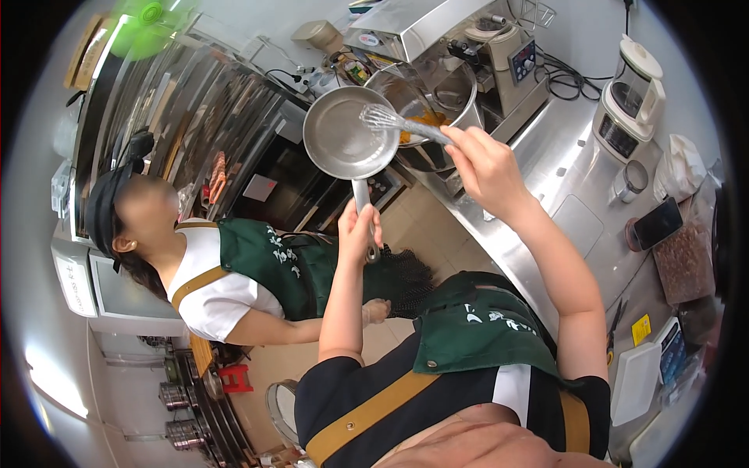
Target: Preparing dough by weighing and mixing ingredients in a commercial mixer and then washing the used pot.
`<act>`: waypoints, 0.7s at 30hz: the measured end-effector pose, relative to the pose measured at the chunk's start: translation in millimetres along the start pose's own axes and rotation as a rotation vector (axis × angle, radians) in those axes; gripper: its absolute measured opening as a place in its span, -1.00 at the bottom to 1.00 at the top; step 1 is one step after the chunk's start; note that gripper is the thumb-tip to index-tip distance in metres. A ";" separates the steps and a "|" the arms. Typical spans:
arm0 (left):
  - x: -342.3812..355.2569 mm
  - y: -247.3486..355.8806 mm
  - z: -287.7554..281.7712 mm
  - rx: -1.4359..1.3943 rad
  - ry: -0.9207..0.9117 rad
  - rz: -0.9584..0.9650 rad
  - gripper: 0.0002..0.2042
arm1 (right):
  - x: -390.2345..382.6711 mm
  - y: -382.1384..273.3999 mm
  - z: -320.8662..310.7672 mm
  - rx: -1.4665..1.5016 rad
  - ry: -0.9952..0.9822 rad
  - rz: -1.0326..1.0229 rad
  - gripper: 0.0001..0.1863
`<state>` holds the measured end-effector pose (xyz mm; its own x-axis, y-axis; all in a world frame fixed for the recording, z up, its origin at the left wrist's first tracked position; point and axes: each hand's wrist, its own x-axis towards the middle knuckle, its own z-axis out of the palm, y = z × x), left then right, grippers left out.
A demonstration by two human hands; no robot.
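My left hand (pixel 359 228) is closed around the handle of a metal saucepan (pixel 335 140), which I hold up in front of me. Its inside faces me, with some pale, shiny wetness on the bottom. In my right hand (pixel 488 168) is the grey handle of a wire whisk (pixel 382 118). The whisk's wires reach over the pan's right rim. Just behind them stands a large steel mixing bowl (pixel 466 93) with orange-yellow stuff (pixel 427 122) in it. I cannot tell whether the wires touch the pan.
A co-worker in a green apron (pixel 273 257) stands close on my left. A stand mixer (pixel 495 51) rises behind the bowl. Along the steel counter (pixel 538 168) on my right are a white blender (pixel 630 101), a lidded jar (pixel 630 181), a phone (pixel 657 224) and a white scale (pixel 636 386).
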<state>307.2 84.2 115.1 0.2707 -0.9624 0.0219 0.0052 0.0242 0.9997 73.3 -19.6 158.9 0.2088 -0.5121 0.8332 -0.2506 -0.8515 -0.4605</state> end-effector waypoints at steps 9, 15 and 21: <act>-38.6 -21.0 81.4 -0.190 -0.568 -0.367 -0.57 | -84.6 -6.3 -72.7 -0.081 0.060 0.403 -0.76; 17.0 -88.6 152.6 -0.248 -0.798 -0.564 -0.67 | -152.5 21.4 -91.4 -0.158 0.159 0.874 -0.30; 105.9 -148.6 208.6 -0.300 -0.729 -0.706 -0.69 | -221.4 11.1 -125.8 -0.468 0.308 1.075 -0.19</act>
<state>134.3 -77.8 -28.8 -0.5291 -0.7119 -0.4618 0.2009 -0.6338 0.7469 -94.7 98.4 7.9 -0.5339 -0.8301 0.1609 -0.4885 0.1475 -0.8600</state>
